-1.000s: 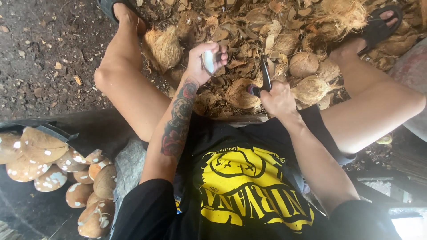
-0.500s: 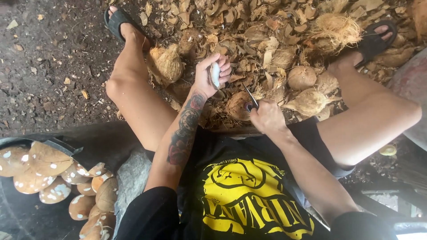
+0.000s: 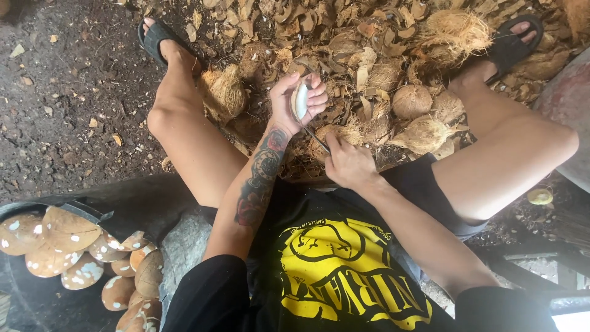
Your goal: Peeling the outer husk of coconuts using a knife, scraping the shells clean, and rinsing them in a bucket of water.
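Left hand: we find our left hand (image 3: 298, 98) raised above the husk pile, fingers curled round a small white piece of coconut meat (image 3: 300, 100), gripped firmly
Coconut meat: pale, curved, set upright in the left palm, held clear of the ground
Right hand: our right hand (image 3: 349, 165) is clenched round the handle of a knife (image 3: 318, 139), just below and beside the left hand
Knife: thin dark blade, slanting up from the right fist toward the left hand; we cannot tell whether its tip touches the meat
Husk pile: dry brown coconut husks and shell fragments (image 3: 369, 49) cover the ground between our legs, with several whole husked coconuts (image 3: 410, 100) near the right knee
Basin: a dark tub (image 3: 37, 301) at lower left holds brown peeled coconut pieces (image 3: 61, 237) with white spots
Footwear: black sandals (image 3: 157, 34) on both feet
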